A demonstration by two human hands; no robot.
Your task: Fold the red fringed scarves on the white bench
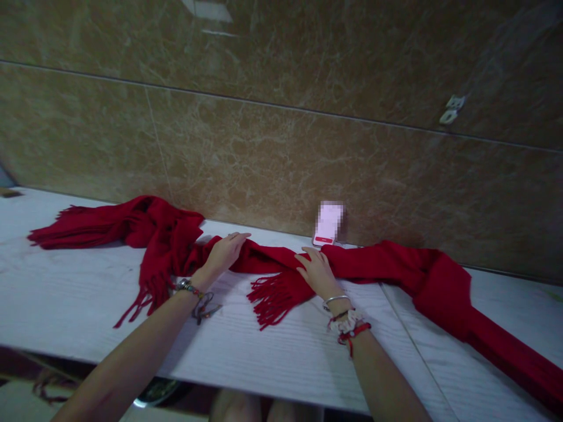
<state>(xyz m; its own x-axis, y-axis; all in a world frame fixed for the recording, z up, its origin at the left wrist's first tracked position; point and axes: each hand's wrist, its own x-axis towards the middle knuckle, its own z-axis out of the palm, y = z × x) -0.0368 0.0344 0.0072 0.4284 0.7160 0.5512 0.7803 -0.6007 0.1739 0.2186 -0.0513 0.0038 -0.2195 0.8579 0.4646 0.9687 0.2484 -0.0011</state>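
Note:
A long red fringed scarf (378, 264) stretches across the white table in loose folds. On its middle stretch rests my left hand (225, 253), palm down with fingers extended. My right hand (320, 273) lies on the scarf farther right, its fingers spread, beside a fringed end (275, 296) that points toward the left front. More red fringed cloth (149, 225) is bunched to the left of my left hand. Whether all the red cloth is one piece, I cannot tell. The cloth under both palms is hidden.
A lit phone (329, 224) leans against the brown marbled wall (264, 152) behind the scarf. The white table (246, 351) has a seam on the right and a front edge near my legs. A small white fitting (452, 109) is on the wall.

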